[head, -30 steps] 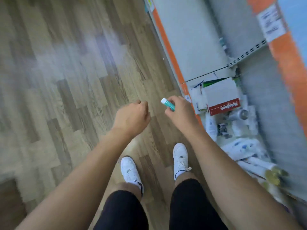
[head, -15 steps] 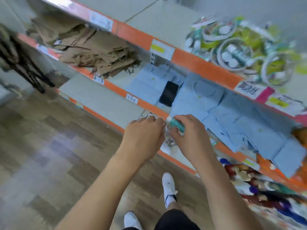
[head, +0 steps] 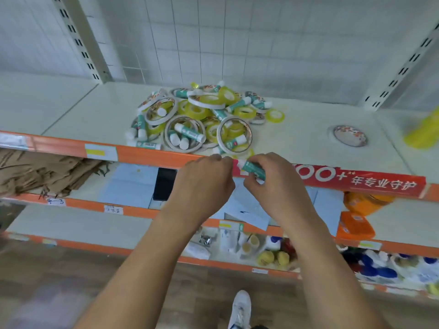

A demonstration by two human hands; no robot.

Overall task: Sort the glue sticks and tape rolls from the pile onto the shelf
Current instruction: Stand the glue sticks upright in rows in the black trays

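My right hand [head: 273, 184] has fingers and thumb curled round a green glue stick [head: 254, 169]. Its white cap points left, and I hold it in front of the orange lip of the shelf [head: 95, 110], just below the pile [head: 194, 119]. My left hand [head: 204, 184] is curled as well, with its fingertips just beside the cap. I cannot tell from here whether they touch it or pinch it.

The pile sits mid-shelf, with glue sticks and tape rolls tangled together and some sticks lying inside rolls. Well apart to the right a flat tape roll [head: 350, 137] lies alone. At the far edge is a blurred yellow thing [head: 422, 131] that I cannot identify.

As I read it, the step is to give this stick its own place on the shelf. The right side looks claimed by tape, so I would take the bare stretch left of the pile. I would lift clear of the lip first, then carry the stick well back from the edge — a round stick laid near the front could roll off. It should go down on its side, lengthwise along the shelf, and I would let go only once it rests. The front rolls of the pile lie close to the lip, so both hands should pass wide of them — a brush there could spill them.
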